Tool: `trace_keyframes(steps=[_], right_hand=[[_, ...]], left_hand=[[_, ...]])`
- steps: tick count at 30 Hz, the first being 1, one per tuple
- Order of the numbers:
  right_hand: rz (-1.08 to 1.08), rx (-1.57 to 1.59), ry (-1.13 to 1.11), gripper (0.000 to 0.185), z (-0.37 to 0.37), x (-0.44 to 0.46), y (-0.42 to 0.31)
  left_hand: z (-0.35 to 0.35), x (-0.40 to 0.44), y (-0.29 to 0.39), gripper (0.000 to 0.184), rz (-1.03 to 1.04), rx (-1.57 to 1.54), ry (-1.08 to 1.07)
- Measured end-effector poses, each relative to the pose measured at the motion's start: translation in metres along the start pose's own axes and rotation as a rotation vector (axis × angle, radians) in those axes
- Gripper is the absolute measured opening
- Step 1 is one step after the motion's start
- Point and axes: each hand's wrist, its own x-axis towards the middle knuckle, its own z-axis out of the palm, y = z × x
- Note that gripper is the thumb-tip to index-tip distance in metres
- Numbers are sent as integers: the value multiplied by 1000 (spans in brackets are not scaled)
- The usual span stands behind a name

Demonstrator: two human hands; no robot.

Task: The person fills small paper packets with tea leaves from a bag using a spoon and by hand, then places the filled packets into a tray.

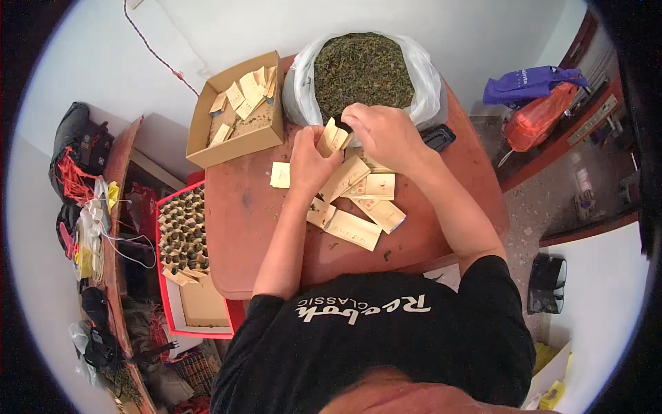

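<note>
My left hand [312, 157] holds a small tan paper packet [333, 137] upright over the table, its fingers wrapped round it. Close against the packet's top, on its right, my right hand [379, 132] has its fingers pinched together; what lies between them is hidden. Just beyond my hands stands a clear plastic bag [301, 86] full of dried green-brown leaves [362, 72]. Several flat paper packets [353, 229] lie overlapping on the table below my hands. A small yellowish stack of paper [281, 174] is left of my left wrist.
On the reddish table [248, 234], a cardboard box [236, 150] with loose packets stands at the back left. A red-rimmed tray [196, 332] of filled packets is lower left. A black object [438, 137] lies right of the bag. Bags [531, 86] hang at right.
</note>
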Motion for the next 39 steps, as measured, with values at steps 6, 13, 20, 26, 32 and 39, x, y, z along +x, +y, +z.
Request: trace_keyframes(steps=[6, 13, 20, 26, 32, 39], right_hand=[[344, 302, 52, 22, -22, 14, 16], [520, 232, 154, 31, 2, 54, 96], [320, 314, 149, 30, 62, 70, 120], [253, 125, -147, 32, 46, 41, 110], [280, 32, -84, 31, 21, 31, 116], [368, -280, -18, 21, 10, 29, 119]], left_hand=[[0, -4, -7, 45, 16, 1, 6], [-3, -7, -2, 46, 17, 11, 0], [-6, -6, -2, 46, 13, -14, 10], [-6, -5, -5, 45, 19, -18, 16], [-2, -6, -1, 48, 11, -31, 2], [-3, -5, 1, 48, 4, -25, -3]])
